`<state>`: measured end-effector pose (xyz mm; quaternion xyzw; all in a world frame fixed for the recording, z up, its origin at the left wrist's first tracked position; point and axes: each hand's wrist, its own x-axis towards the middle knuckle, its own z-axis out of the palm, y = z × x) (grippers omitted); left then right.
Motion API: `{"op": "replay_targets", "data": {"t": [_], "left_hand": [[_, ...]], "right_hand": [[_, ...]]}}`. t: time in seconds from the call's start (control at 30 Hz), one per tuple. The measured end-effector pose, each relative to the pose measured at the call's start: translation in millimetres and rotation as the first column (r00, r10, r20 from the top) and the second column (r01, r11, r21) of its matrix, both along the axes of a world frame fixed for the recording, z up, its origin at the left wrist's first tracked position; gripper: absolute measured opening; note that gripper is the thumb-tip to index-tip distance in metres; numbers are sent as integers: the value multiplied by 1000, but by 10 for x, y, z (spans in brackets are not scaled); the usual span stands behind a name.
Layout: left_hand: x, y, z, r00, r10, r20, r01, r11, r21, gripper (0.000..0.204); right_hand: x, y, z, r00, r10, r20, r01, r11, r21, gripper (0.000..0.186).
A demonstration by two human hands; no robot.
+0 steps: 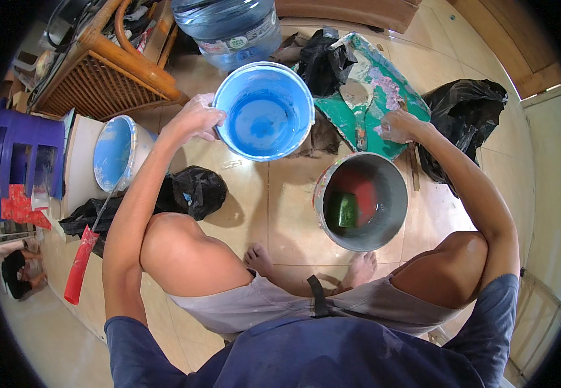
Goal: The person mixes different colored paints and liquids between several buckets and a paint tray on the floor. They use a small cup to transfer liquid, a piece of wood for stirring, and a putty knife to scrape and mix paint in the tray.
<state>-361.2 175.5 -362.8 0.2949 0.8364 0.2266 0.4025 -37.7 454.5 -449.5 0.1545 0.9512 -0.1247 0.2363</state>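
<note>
My left hand [201,118] grips the left rim of a blue bucket [261,116], raised above the floor, with paint-like residue inside. My right hand [400,127] is over a stained green board [389,87], its fingers curled; what they hold, if anything, I cannot make out. A crusted putty knife or trowel [357,94] lies on the board, near a thin brown stick [413,171]. Between my feet and the board stands a grey bucket [381,223], red stained inside, with a green object [343,210] in it.
Black bags [461,110] flank the board, another [193,191] lies left. A water jug [225,29], wicker rack [99,71], white bucket [116,152], red-handled roller [77,271] and purple plastic item [19,155] stand around. A person or reflection [22,271] shows far left.
</note>
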Motion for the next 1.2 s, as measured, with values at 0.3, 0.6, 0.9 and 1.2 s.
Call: {"op": "replay_targets", "data": {"t": [0.3,0.6,0.9,1.2], "left_hand": [[235,131,92,966,-231,-118,248,955,163,28],[259,175,56,958,-235,-162,262,949,173,34],[168,185,-28,924,-204,-322,276,941,196,40],[-18,109,-167,844,-199,-497,332,923,194,44]], "right_hand": [[56,33,-90,1000,27,-1,-27,999,27,34],[64,10,-83,999,-39,-3,39,999,-5,28],[26,-12,-35,1000,-15,20,16,1000,-18,31],[-26,-52,-30,999,34,9,-34,999,1,28]]}}
